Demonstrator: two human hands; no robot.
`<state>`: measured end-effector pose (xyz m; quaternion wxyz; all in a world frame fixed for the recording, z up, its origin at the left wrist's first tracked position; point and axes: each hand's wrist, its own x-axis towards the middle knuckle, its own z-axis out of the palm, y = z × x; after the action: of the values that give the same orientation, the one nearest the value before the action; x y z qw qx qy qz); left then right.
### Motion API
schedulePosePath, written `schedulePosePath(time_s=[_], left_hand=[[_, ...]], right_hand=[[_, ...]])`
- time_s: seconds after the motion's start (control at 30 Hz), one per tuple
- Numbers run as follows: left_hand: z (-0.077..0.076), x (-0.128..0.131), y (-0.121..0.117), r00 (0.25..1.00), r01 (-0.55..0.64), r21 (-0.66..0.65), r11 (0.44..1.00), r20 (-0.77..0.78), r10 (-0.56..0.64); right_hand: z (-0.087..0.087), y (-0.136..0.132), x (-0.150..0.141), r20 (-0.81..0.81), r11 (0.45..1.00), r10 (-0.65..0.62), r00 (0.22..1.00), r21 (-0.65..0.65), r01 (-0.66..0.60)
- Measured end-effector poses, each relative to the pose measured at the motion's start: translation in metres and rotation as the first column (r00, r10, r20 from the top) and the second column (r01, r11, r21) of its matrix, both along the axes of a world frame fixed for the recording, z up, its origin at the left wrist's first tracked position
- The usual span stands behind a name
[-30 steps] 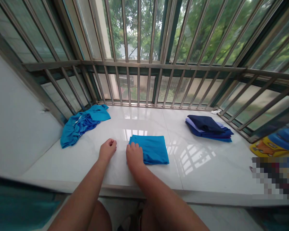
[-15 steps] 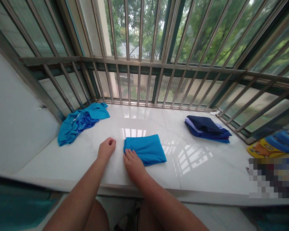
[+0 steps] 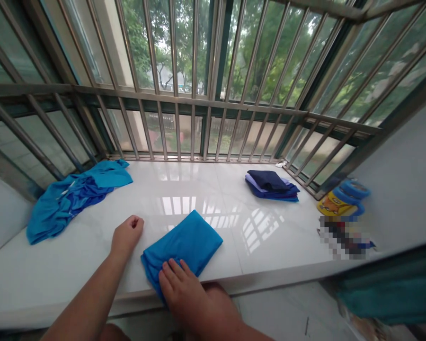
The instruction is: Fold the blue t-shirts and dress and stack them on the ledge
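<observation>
A folded bright blue garment (image 3: 184, 241) lies on the white ledge, turned at an angle, its near edge reaching the ledge's front edge. My right hand (image 3: 181, 289) holds that near side, fingers on top of the fabric and thumb hidden. Creases run out from under these fingertips. To the left of the garment, apart from it, my left hand (image 3: 128, 234) rests on the ledge in a loose fist, with nothing visible in it. A crumpled heap of blue clothes (image 3: 78, 194) lies farther left, against the window bars.
A stack of folded dark blue and lilac clothes (image 3: 271, 184) sits at the back right of the white ledge (image 3: 184, 184). Past it stand a yellow and blue bottle (image 3: 337, 199) and a pixelated item (image 3: 346, 239). Metal bars (image 3: 193, 100) line the window behind.
The right hand has pulled the folded blue garment toward me and turned it on the ledge. The view has swung right. The left hand stays in its loose fist.
</observation>
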<state>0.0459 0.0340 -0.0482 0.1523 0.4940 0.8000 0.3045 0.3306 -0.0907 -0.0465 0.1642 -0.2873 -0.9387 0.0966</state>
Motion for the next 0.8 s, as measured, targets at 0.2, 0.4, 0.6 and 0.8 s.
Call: schedulePosePath(time_s=[0.2, 0.4, 0.6, 0.8], left_hand=[[0.002, 0.003, -0.001, 0.996, 0.029, -0.012, 1.000, -0.090, -0.029], [0.005, 0.006, -0.003, 0.998, 0.037, 0.010, 0.999, -0.044, -0.037], [0.007, 0.010, -0.001, 0.998, 0.041, -0.007, 0.999, -0.058, -0.041], [0.005, 0.010, 0.000, 0.996, 0.037, -0.022, 0.999, -0.085, -0.038]], right_hand=[[0.031, 0.001, 0.025, -0.109, 0.931, -0.289, 0.951, -0.265, 0.253], [0.107, 0.094, 0.044, -0.328, 0.696, -0.702, 0.632, -0.508, 0.508], [0.176, 0.206, 0.104, -0.524, 0.574, -0.819, 0.236, -0.761, 0.302], [0.229, 0.309, 0.162, -0.568, 0.555, -0.821, 0.059, -0.768, 0.319]])
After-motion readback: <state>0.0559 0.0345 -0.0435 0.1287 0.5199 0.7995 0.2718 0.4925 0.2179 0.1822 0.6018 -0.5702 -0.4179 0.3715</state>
